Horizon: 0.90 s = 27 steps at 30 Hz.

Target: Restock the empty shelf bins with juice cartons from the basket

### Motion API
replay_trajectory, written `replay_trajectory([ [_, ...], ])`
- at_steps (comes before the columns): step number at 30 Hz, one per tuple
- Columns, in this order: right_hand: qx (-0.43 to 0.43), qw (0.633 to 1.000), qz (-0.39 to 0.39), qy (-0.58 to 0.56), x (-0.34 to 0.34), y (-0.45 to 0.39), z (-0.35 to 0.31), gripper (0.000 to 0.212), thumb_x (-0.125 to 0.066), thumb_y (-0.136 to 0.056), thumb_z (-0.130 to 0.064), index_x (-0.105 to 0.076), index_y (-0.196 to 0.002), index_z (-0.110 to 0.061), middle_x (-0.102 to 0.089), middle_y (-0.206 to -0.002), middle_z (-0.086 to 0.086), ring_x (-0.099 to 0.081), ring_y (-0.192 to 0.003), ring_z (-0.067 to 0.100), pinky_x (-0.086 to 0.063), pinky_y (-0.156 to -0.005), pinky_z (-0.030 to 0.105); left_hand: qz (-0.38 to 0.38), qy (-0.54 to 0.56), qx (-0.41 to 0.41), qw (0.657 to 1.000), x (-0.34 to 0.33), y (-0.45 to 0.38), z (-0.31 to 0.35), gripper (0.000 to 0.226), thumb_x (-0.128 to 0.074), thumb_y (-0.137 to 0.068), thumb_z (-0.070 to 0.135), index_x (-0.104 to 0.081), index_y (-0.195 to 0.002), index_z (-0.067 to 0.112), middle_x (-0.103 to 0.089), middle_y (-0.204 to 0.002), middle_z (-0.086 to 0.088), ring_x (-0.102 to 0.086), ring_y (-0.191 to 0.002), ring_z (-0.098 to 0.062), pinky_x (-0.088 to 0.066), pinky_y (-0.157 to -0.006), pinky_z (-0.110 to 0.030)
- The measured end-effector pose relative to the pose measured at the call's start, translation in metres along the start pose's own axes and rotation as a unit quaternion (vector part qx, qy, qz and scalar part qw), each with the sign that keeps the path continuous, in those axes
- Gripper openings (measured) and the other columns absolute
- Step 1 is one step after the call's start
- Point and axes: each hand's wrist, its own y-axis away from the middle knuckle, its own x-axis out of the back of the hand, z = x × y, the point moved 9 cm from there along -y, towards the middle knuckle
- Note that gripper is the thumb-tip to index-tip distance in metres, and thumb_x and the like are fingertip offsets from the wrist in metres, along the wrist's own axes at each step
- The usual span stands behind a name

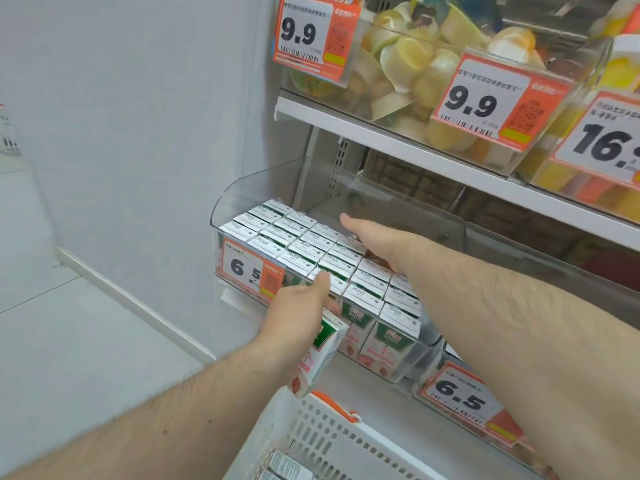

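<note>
1. A person's left hand (298, 317) grips a small green-and-white juice carton with pink fruit print (317, 362), tilted, just below the front edge of the clear plastic shelf bin (242, 188); the thumb touches the packed cartons in the bin (311, 251).
2. The right hand (374, 237) lies flat, fingers straight and grasping nothing, over the rear rows.
3. Risk: the front rows look full, so pushing the held carton in could jam it or knock a neighbour over the low front lip.
4. Risk: the right forearm crosses the bin and could block the free space at the back right.
5. Below waits the white perforated plastic basket with orange handle (332, 441), more stock inside it.
6. Around: an orange price tag reading 6.5 (249, 268), a neighbouring bin's tag (460, 396), and the white shelf above (398, 140) carrying yellow fruit cups (415, 64), limiting headroom.
</note>
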Motion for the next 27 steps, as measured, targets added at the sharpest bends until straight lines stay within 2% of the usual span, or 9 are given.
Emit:
replay_trajectory([
  [2, 0.06, 0.988, 0.082, 0.113, 0.011, 0.016, -0.018, 0.07, -0.028, -0.096, -0.067, -0.043, -0.145, -0.021, -0.042, -0.151, 0.006, -0.044, -0.133, 0.028, -0.038, -0.102, 0.042, 0.002, 0.045, 0.004, 0.999, 0.003, 0.005, 0.002, 0.066, -0.032, -0.1, 0.055, -0.07, -0.061, 0.02, -0.071, -0.066, -0.004, -0.064, -0.068, -0.022, -0.047, -0.069, -0.031],
  [5, 0.216, 0.942, 0.245, 0.081, 0.037, 0.071, -0.047, 0.037, -0.047, -0.093, -0.049, -0.066, -0.108, -0.021, -0.068, -0.108, -0.003, -0.062, -0.1, 0.02, -0.05, -0.085, 0.036, 0.002, 0.09, -0.017, 0.996, 0.009, 0.016, 0.012, 0.072, -0.022, -0.102, 0.056, -0.071, -0.061, 0.021, -0.07, -0.061, -0.005, -0.061, -0.063, -0.021, -0.046, -0.068, -0.033],
  [8, 0.312, 0.918, 0.241, -0.037, 0.028, 0.136, -0.038, 0.012, -0.06, -0.087, -0.033, -0.069, -0.082, -0.026, -0.069, -0.082, -0.007, -0.066, -0.081, 0.016, -0.055, -0.076, 0.037, 0.0, 0.12, -0.047, 0.992, 0.009, 0.024, 0.022, 0.074, -0.019, -0.101, 0.058, -0.071, -0.06, 0.025, -0.072, -0.068, -0.009, -0.062, -0.067, -0.024, -0.046, -0.07, -0.034],
  [12, 0.302, 0.932, 0.182, -0.086, 0.004, 0.186, -0.003, 0.003, -0.067, -0.081, -0.026, -0.07, -0.081, -0.026, -0.069, -0.08, -0.004, -0.065, -0.074, 0.019, -0.056, -0.071, 0.039, 0.018, 0.133, -0.079, 0.988, 0.005, 0.043, 0.036, 0.067, -0.022, -0.102, 0.053, -0.071, -0.071, 0.019, -0.073, -0.073, -0.005, -0.066, -0.07, -0.017, -0.045, -0.064, -0.029],
  [15, 0.27, 0.95, 0.134, -0.078, -0.014, 0.198, 0.019, 0.036, -0.074, -0.071, -0.032, -0.062, -0.105, -0.032, -0.063, -0.095, -0.011, -0.058, -0.065, 0.009, -0.052, -0.065, 0.028, 0.046, 0.117, -0.124, 0.984, 0.003, 0.056, 0.048, 0.061, -0.023, -0.105, 0.044, -0.068, -0.08, 0.011, -0.066, -0.074, 0.002, -0.061, -0.066, 0.0, -0.046, -0.058, -0.022],
  [18, 0.243, 0.959, 0.146, 0.031, -0.027, 0.207, 0.028, 0.085, -0.073, -0.055, -0.061, -0.041, -0.132, -0.046, -0.053, -0.113, -0.023, -0.061, -0.087, -0.002, -0.049, -0.074, 0.019, 0.055, 0.119, -0.16, 0.978, 0.002, 0.068, 0.056, 0.058, -0.024, -0.105, 0.04, -0.065, -0.086, 0.004, -0.062, -0.076, 0.001, -0.053, -0.047, 0.01, -0.041, -0.041, -0.01],
  [20, 0.256, 0.947, 0.177, 0.082, -0.029, 0.213, 0.025, 0.085, -0.072, -0.061, -0.065, -0.038, -0.136, -0.045, -0.057, -0.103, -0.022, -0.062, -0.09, -0.001, -0.049, -0.074, 0.019, 0.055, 0.125, -0.184, 0.973, 0.002, 0.073, 0.06, 0.056, -0.026, -0.105, 0.041, -0.065, -0.082, 0.008, -0.063, -0.075, 0.0, -0.054, -0.048, 0.008, -0.041, -0.041, -0.009],
  [23, 0.283, 0.927, 0.221, 0.106, -0.023, 0.224, 0.017, 0.079, -0.073, -0.072, -0.052, -0.035, -0.14, -0.043, -0.061, -0.092, -0.018, -0.062, -0.092, 0.007, -0.051, -0.078, 0.027, 0.047, 0.146, -0.227, 0.962, 0.002, 0.078, 0.064, 0.055, -0.03, -0.099, 0.054, -0.062, -0.073, 0.018, -0.064, -0.068, 0.0, -0.056, -0.051, -0.003, -0.045, -0.043, -0.019],
  [27, 0.296, 0.922, 0.222, 0.112, -0.02, 0.228, 0.007, 0.092, -0.065, -0.076, -0.03, -0.015, -0.153, -0.037, -0.059, -0.073, -0.015, -0.065, -0.094, 0.016, -0.052, -0.078, 0.031, 0.028, 0.12, -0.314, 0.941, -0.004, 0.083, 0.071, 0.047, -0.039, -0.086, 0.067, -0.062, -0.075, 0.027, -0.07, -0.074, 0.002, -0.065, -0.069, -0.018, -0.054, -0.067, -0.04],
])
